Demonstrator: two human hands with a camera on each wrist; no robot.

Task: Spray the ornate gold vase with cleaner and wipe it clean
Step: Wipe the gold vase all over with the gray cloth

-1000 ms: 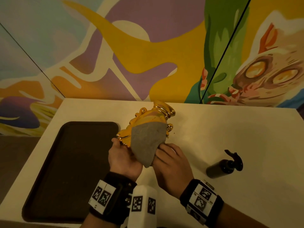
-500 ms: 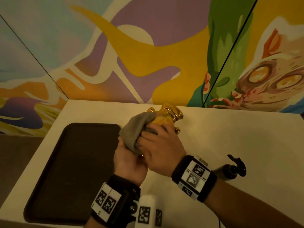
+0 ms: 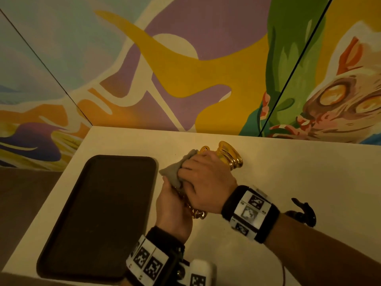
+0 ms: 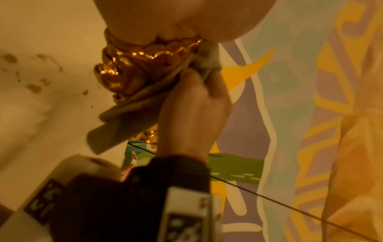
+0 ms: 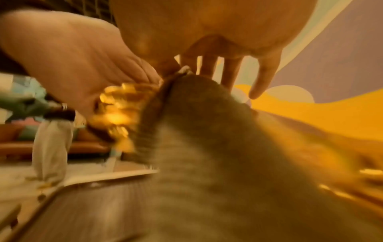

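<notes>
Fingers around cloth-draped vase

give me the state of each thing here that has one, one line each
gold vase: tilted, held off the table, partly wrapped in the cloth
grey cloth: bunched, pressed on the vase body
left hand: grips the vase's lower end
right hand: presses the cloth on the vase
spray bottle: on the table, untouched
dark tray: flat on the table, nothing on it
table: brown spots in the left wrist view
</notes>
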